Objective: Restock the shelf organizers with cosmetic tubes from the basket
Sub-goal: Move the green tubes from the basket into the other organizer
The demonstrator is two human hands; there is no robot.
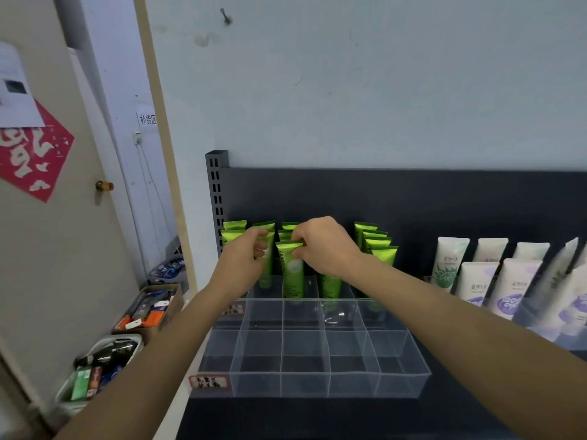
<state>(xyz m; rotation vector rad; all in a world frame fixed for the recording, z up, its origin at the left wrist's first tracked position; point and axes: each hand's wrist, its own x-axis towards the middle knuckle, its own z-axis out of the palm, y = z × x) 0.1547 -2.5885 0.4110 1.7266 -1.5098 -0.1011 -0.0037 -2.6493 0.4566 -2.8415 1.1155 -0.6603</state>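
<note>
Your two bare forearms reach in from the bottom edge, over the dark shelf [317,420] and the clear plastic organizer [305,369] that sits on it. Your right hand [320,246] is at the back of the organizer, thumb and fingertips pinching the flat crimped top of a green tube [291,274]. That tube stands upright, cap down, in a compartment of a middle column toward the back, in front of the others in its column. Your left hand [244,258] is just beside it on the left, fingers curled in at the top of a second green tube [269,265]. The fingers hide the contact, so I cannot tell whether you are holding it or only touching it.

More green tubes [376,246] stand in rows behind and to the right, in the rear compartments against the dark back panel [413,201]. Further right, white tubes [451,262] with green and purple print lean in rows, blurred toward the frame edge.

On the floor to your left, well apart from the organizer, a white basket [109,338] holds bottles and small boxes. A cardboard box [176,300] behind it holds more packets. A red paper [35,160] hangs on the door.
</note>
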